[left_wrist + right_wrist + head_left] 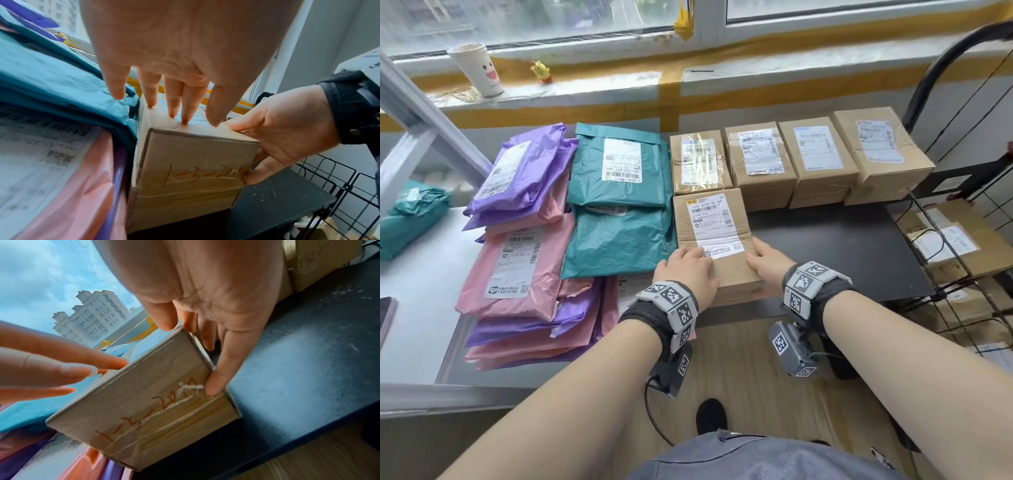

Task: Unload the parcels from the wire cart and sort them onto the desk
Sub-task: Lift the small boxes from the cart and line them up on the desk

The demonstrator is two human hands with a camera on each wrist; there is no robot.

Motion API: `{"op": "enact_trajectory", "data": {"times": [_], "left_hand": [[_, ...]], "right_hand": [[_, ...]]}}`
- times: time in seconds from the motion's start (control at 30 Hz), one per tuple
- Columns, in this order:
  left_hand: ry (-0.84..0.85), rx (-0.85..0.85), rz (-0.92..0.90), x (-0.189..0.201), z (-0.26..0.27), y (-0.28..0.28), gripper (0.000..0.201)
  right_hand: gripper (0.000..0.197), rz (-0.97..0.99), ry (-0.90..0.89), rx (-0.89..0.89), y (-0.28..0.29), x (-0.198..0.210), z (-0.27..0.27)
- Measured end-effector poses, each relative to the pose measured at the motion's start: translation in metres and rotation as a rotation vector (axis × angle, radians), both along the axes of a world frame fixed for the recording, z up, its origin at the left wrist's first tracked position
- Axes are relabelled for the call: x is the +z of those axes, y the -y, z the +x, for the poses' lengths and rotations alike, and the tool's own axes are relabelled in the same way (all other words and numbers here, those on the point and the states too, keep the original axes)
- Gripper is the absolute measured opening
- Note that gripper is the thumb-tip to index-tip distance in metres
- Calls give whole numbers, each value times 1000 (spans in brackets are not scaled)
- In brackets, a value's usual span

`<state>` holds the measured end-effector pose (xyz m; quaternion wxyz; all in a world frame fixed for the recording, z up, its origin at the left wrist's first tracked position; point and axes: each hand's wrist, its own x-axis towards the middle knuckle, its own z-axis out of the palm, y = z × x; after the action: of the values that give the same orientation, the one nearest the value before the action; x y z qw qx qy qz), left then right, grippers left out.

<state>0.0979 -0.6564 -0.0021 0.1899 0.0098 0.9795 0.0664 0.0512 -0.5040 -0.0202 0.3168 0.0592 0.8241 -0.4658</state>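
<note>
Brown cardboard makes up the box [714, 236] that sits on the dark desk [835, 246] between the two hands. The left hand [688, 270] lies flat on its top, fingers [172, 97] straight and pressing down on the near edge. The right hand [768, 262] holds the box's right near corner, with the thumb on top and the fingers [218, 379] wrapped round the side. Red writing shows on the side of the box that faces the person.

Just left of the left hand lie two green bags [619, 192], touching the box. Further left sit piles of pink bags [517, 263] and purple bags [524, 171].

Beyond the hands stands a row of four more boxes [801, 161], side by side; the held box touches the leftmost one.

Right of the right hand is the wire cart [962, 274], with more boxes still inside it.

Far beyond the left hand, a paper cup [479, 68] and a small yellow toy [541, 71] stand on the window sill [592, 85].
</note>
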Motion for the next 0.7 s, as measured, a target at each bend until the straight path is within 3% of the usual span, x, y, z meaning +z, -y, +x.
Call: {"op": "enact_trajectory", "data": {"times": [0.17, 0.3, 0.7], "left_hand": [[79, 55, -87, 6, -4, -17, 45], [-5, 51, -107, 12, -11, -47, 48], [-5, -187, 101, 41, -40, -262, 51]], "right_hand": [[51, -18, 5, -115, -28, 7, 0], [49, -23, -24, -189, -66, 13, 4], [44, -21, -44, -508, -280, 25, 30]]}}
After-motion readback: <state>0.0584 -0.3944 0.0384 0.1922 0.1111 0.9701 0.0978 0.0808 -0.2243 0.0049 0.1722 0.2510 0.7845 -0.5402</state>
